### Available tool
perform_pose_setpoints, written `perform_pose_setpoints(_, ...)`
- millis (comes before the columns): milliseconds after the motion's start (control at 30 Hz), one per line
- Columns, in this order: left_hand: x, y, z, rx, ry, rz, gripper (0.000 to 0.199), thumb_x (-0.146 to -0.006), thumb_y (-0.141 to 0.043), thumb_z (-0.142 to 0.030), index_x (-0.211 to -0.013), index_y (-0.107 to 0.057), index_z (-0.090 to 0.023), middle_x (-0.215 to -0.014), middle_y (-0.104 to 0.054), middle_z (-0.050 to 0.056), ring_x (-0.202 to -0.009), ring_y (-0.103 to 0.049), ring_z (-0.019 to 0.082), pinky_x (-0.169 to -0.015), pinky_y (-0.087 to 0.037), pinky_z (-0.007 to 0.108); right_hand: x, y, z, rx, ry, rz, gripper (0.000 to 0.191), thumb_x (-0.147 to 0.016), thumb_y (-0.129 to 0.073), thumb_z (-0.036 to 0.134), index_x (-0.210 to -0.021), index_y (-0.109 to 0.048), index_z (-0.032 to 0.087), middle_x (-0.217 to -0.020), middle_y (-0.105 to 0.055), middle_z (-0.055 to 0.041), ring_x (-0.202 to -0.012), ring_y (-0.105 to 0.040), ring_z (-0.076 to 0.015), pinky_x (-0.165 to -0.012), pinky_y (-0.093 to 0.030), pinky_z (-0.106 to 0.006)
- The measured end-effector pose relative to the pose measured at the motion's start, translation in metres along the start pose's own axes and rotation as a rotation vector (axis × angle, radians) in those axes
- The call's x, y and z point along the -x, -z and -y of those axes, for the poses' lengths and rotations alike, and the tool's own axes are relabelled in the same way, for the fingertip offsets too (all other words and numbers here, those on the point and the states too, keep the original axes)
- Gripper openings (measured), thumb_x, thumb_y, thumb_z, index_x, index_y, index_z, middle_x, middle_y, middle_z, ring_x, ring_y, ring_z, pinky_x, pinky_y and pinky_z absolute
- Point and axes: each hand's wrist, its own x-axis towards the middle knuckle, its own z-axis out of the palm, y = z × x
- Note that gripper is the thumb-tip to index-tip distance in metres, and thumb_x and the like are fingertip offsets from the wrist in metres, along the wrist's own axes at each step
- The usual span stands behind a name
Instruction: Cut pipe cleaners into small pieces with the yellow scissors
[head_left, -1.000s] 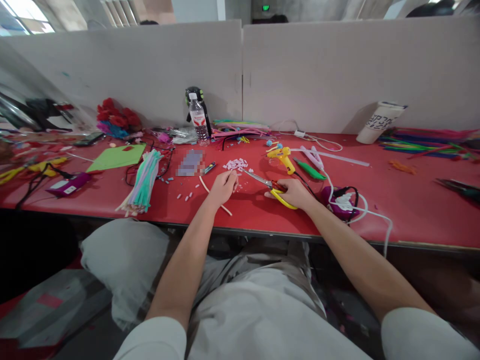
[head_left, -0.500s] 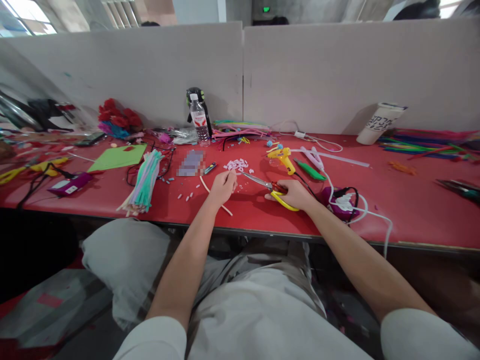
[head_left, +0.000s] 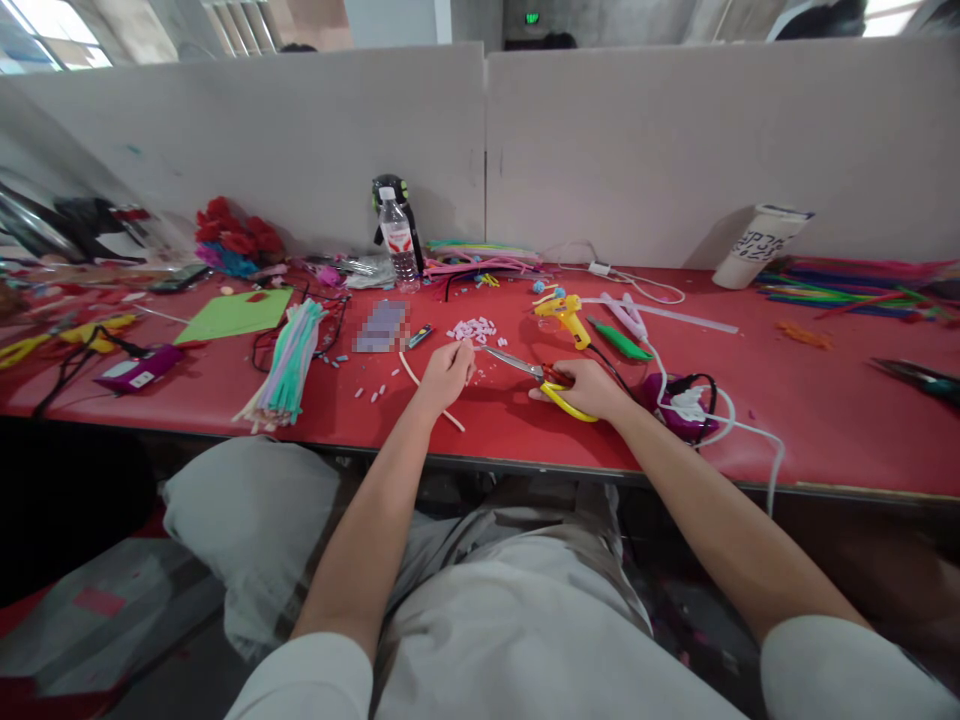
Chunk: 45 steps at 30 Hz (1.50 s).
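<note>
My right hand [head_left: 586, 388] is wrapped round the yellow handles of a pair of scissors [head_left: 517, 364], whose blades point left. The blade tips lie close to the fingertips of my left hand [head_left: 450, 372]. Those fingers are pinched together, and whatever they hold is too small to make out. Just beyond my left hand lies a heap of small pale pink pieces [head_left: 472, 328]. A thin pale stem [head_left: 454, 421] rests on the red table [head_left: 517, 430], partly hidden by my left wrist.
A yellow glue gun [head_left: 571, 322] and a green tool [head_left: 621, 340] lie beyond my right hand. A bottle [head_left: 397, 240] stands by the grey partition. Bundled pastel stems [head_left: 292, 365] are at the left, a purple box with cables [head_left: 679, 408] at the right.
</note>
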Motion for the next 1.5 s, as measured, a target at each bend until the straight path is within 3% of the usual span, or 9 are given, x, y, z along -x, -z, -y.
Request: perform_pose_setpoints(1500,-0.0008,-0.0001,0.0027,-0.013,0.006,0.016,0.043,-0.098,-0.039,-0.042,-0.063,-0.045,-0.018,-0.054,-0.049,-0.001,-0.052,-0.047,0.01,-0.056,-0.036,0.025,0.0002,-0.0006,-0.0003,0.018,-0.026,-0.023,0.059,-0.068,-0.064,0.075,-0.061,-0.043,0.02,-0.056,-0.04,0.0039,-0.054,-0.034,-0.0102,-0.053,-0.022,-0.028)
